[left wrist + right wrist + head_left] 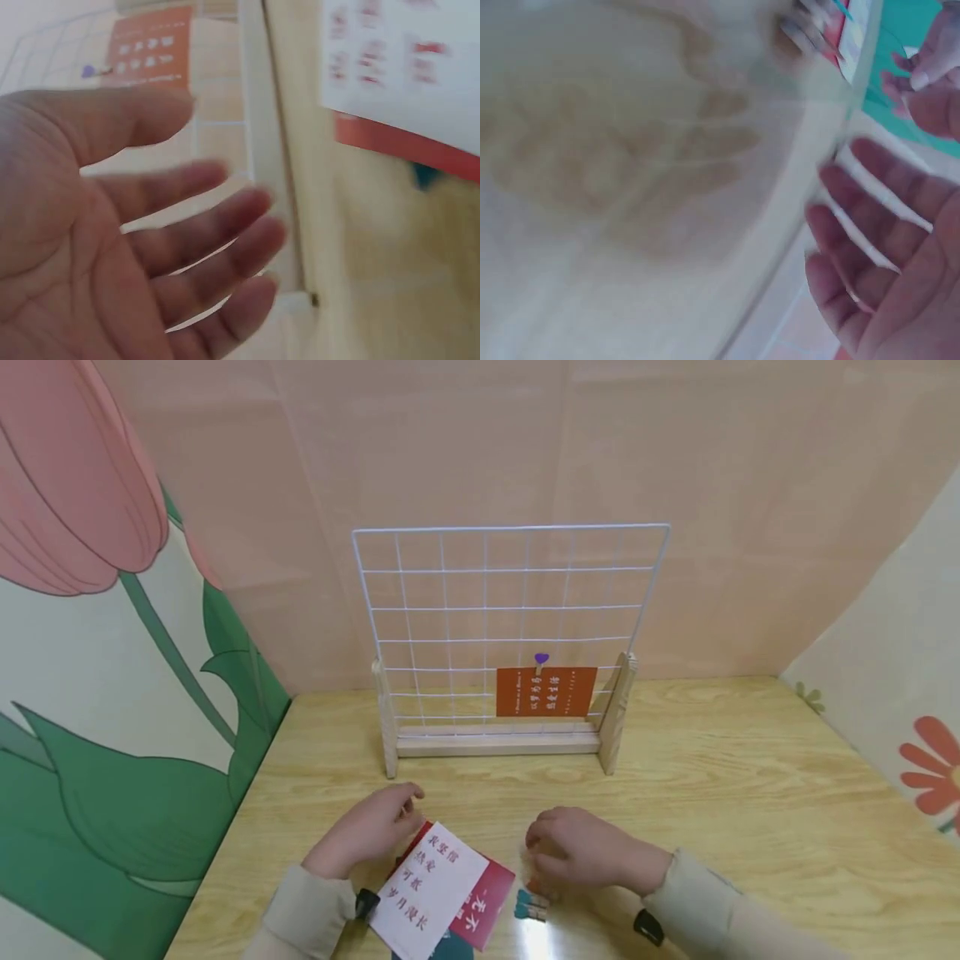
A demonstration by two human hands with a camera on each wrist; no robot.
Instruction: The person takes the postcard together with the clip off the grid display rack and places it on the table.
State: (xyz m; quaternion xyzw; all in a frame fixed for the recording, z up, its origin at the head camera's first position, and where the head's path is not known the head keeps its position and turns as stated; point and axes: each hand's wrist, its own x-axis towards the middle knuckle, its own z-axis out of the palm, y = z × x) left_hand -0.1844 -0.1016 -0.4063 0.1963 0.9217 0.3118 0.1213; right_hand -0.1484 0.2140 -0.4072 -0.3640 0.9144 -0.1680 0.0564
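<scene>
A stack of cards lies on the table: a white card with dark red characters [429, 887] on top, a crimson card [489, 903] under it, and a teal card [453, 948] at the bottom edge. Beside the stack's upper left is my left hand [369, 828], its fingers loosely bent and holding nothing. Over the table right of the cards, my right hand [583, 850] has relaxed, spread fingers with nothing in them. Just below it lie small clips [531, 906], one teal. An orange-red card [547, 692] hangs on the wire grid [465, 607] from a purple heart clip [542, 658].
The grid stands upright in a wooden base [495, 744] toward the back of the wood-grain table [720, 752]. Behind rises a plain peach backdrop [480, 443]. Panels printed with a tulip [82, 477] and a red flower [930, 764] flank the table.
</scene>
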